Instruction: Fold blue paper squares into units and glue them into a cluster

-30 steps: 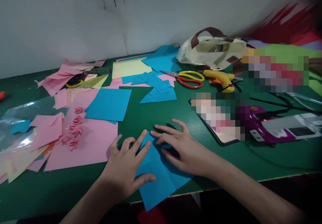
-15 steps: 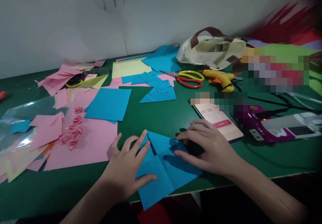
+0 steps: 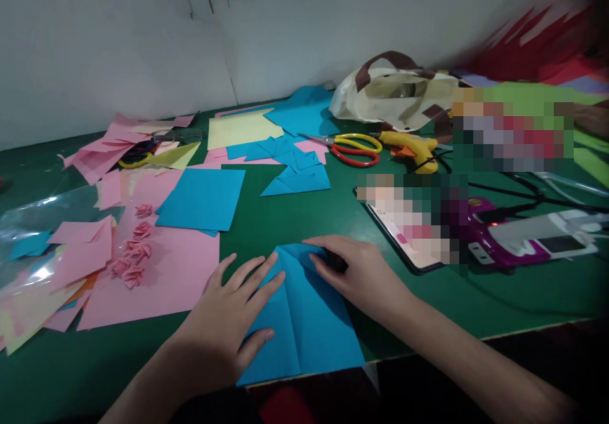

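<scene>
A creased sheet of blue paper (image 3: pixel 318 322) lies at the front edge of the green table, with a fold line running down its middle. My left hand (image 3: pixel 242 303) rests flat along its left side, fingers spread. At the paper's upper right edge, my right hand (image 3: pixel 352 265) pinches the sheet between thumb and forefinger. The spot under those curled fingers is in shadow. Beyond my hands lie folded blue paper pieces (image 3: pixel 307 179) and a stack of blue square sheets (image 3: pixel 204 198).
Pink paper roses (image 3: pixel 137 249) sit on a pink sheet (image 3: pixel 176 284) at left, beside a clear plastic bag (image 3: pixel 28 221). Scissors (image 3: pixel 354 151), a yellow glue gun (image 3: pixel 413 151) and a cloth bag (image 3: pixel 347 103) are behind. A phone (image 3: pixel 399 240) and purple device (image 3: pixel 509 252) lie right.
The blue paper has turned, its lower edge now roughly along the table edge. My right hand has moved left to its top, fingers closing on it. My left hand stays on the left side.
</scene>
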The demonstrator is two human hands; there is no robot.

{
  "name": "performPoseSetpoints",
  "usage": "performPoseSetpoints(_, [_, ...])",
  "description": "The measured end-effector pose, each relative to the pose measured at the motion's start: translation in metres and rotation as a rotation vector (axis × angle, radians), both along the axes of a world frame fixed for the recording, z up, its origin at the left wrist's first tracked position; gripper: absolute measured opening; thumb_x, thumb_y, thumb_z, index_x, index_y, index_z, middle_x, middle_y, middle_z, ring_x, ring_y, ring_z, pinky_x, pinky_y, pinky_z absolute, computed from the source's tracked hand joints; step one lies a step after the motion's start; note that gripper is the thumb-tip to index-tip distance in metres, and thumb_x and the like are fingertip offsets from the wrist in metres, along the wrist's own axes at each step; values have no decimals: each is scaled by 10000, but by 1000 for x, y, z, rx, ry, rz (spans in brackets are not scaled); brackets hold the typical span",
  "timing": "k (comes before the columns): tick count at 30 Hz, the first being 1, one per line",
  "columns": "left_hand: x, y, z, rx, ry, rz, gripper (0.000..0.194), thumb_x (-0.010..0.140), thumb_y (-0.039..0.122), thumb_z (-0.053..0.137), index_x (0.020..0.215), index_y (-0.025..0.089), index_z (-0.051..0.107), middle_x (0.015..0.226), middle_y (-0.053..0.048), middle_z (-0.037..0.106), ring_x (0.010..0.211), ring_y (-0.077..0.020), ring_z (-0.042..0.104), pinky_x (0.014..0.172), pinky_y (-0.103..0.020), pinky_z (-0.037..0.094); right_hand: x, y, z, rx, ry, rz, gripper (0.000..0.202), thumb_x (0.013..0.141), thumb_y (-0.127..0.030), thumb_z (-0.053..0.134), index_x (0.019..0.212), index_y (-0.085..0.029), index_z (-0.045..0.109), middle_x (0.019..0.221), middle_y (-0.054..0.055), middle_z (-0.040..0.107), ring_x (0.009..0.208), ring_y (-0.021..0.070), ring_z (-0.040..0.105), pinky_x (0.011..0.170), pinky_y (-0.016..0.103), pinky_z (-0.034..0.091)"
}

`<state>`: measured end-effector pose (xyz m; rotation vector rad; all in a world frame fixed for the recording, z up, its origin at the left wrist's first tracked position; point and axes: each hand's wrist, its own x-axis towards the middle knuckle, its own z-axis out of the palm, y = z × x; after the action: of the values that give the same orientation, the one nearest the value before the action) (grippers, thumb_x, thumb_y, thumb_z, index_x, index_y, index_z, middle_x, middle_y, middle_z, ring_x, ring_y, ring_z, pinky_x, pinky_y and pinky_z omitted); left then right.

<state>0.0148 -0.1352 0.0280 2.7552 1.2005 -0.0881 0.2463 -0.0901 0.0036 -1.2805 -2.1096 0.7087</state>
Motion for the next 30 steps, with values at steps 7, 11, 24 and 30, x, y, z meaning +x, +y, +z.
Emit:
performPoseSetpoints(7, [8, 4, -6, 112, -113, 6, 372, 927, 353, 404, 1192, 139, 553, 1310, -140, 523, 1129, -293, 512, 886, -472, 449, 5, 3, -10, 315, -181, 215, 341, 905, -135, 379, 1163, -168, 600, 866, 79, 626, 788, 160, 580, 676, 283, 500])
performPoseSetpoints(11, [15, 3, -15, 264, -173, 7, 317, 922, 311, 418, 1034, 86, 612, 1158, -166, 618, 1050, -285, 569, 855, -436, 486, 10, 7, -10, 430, -267, 319, 332, 938, -165, 346, 1134, -151, 614, 891, 89, 639, 798, 167, 566, 684, 301, 492])
performPoseSetpoints(24, [29, 4, -12, 233, -72, 49, 248, 893, 210, 395, 992, 99, 595, 1254, -169, 564, 941, -272, 588, 711, -402, 488, 14, 15, -4, 451, -294, 549, 302, 916, -129, 438, 1178, -49, 565, 1241, 102, 583, 1217, 206, 468, 1002, 351, 438])
performPoseSetpoints(30, [28, 3, -9, 237, -68, 35, 283, 903, 208, 358, 1008, 100, 598, 1299, -173, 524, 931, -255, 583, 717, -391, 469, 15, 16, -1, 430, -286, 570, 296, 919, -120, 427, 1168, -66, 578, 1240, 94, 584, 1247, 182, 442, 1034, 324, 422])
